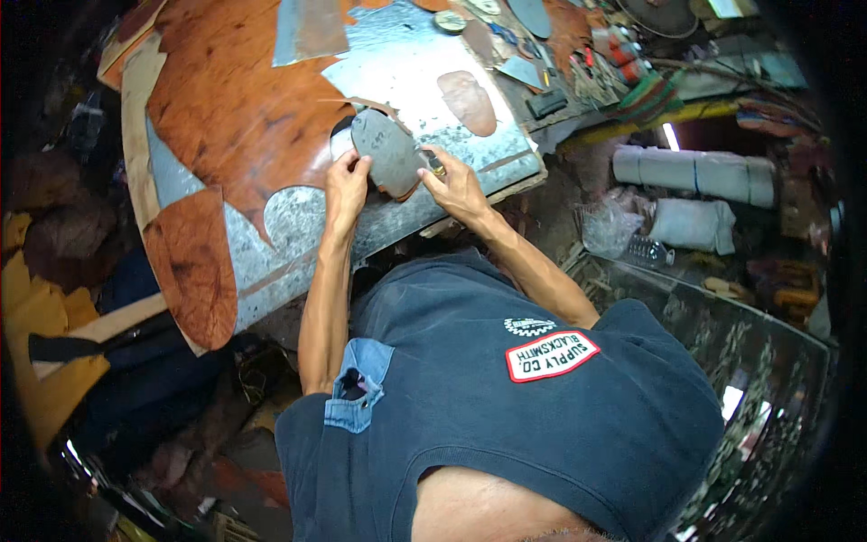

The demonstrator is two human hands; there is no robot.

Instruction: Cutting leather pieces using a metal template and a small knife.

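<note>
A grey rounded flat template (384,149) lies near the front edge of a metal-topped table (379,226). Brown leather (398,193) shows from under its lower edge, and a narrow leather strip (368,105) curves around its top. My left hand (346,188) pinches the template's left edge, beside a white, dark-rimmed piece (341,139). At the template's right side, my right hand (456,188) is closed around a small tool with a dark and yellowish handle (435,163); its tip is too small to make out.
A large brown hide (244,99) with a cut-out curve spreads over the table's left. Loose leather pieces (190,266) (467,102) lie at the left corner and to the right. Hand tools (519,45) and bottles (623,54) crowd the far right. Wrapped rolls (695,173) sit beyond the table's right edge.
</note>
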